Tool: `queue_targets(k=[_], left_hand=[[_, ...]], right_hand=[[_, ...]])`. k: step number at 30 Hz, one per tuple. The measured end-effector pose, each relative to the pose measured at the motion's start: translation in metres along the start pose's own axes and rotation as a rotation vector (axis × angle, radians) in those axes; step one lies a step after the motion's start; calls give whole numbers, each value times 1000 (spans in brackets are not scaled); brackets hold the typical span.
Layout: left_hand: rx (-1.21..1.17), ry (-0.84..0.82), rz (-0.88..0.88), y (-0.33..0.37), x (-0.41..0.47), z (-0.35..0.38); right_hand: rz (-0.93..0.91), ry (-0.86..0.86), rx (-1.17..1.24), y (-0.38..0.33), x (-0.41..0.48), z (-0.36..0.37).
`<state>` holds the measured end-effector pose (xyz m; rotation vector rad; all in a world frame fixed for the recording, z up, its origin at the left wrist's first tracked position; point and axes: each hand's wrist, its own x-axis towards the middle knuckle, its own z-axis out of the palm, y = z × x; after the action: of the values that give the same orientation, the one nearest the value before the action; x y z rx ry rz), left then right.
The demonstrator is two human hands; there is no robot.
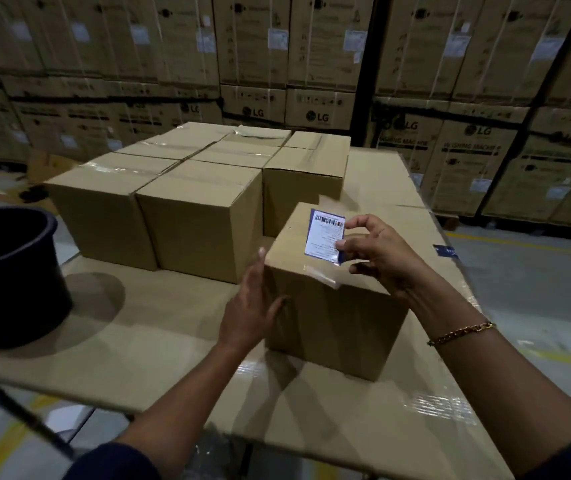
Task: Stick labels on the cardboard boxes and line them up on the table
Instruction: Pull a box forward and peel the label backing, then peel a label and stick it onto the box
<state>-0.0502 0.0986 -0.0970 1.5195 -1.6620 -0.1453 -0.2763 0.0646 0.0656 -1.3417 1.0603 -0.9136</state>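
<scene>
A dark round tub (10, 271) stands upright at the left edge of the surface (145, 341), open mouth up. Beyond the far edge, tall stacks of strapped brown cartons (311, 64) printed with LG logos rise like a wall. Grey floor (536, 289) with yellow painted lines (519, 245) shows to the right of the surface and below its near left corner.

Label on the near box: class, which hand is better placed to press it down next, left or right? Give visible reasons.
Right, probably. The right hand already pinches the label at the top of the near box. The left hand lies flat against the box's left side, apparently steadying it.
</scene>
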Motion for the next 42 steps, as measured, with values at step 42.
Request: queue_targets(k=[42], left_hand=[[-226, 313, -66, -155, 79, -206]], right_hand=[[-336, -162, -476, 11, 136, 291]])
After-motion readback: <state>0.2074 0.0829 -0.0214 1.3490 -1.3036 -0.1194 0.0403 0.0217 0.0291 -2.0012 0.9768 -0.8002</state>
